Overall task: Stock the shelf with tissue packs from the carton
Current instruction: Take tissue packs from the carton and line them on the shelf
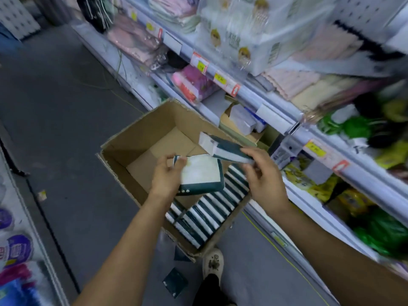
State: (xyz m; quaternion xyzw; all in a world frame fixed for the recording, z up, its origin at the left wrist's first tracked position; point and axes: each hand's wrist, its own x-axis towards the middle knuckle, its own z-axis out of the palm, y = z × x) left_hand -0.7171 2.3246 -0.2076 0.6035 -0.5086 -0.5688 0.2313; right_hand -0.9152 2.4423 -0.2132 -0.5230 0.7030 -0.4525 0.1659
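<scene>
An open cardboard carton [141, 133] stands on the floor beside the shelf [276, 100]. Its near half holds a row of dark green and white tissue packs [209, 215] set on edge; its far half shows bare cardboard. My left hand [167, 173] grips one flat green and white tissue pack [203, 173] above the carton. My right hand [262, 173] holds another tissue pack [223, 147] by its near end, lifted above the carton's right wall and pointing toward the shelf.
The shelf on the right carries towels, wrapped packs and price tags; a small opened box [240, 122] sits on its lower tier. Green and yellow bags [379, 230] fill the bottom tier. A dark green pack [175, 283] lies on the floor near my shoe [213, 263].
</scene>
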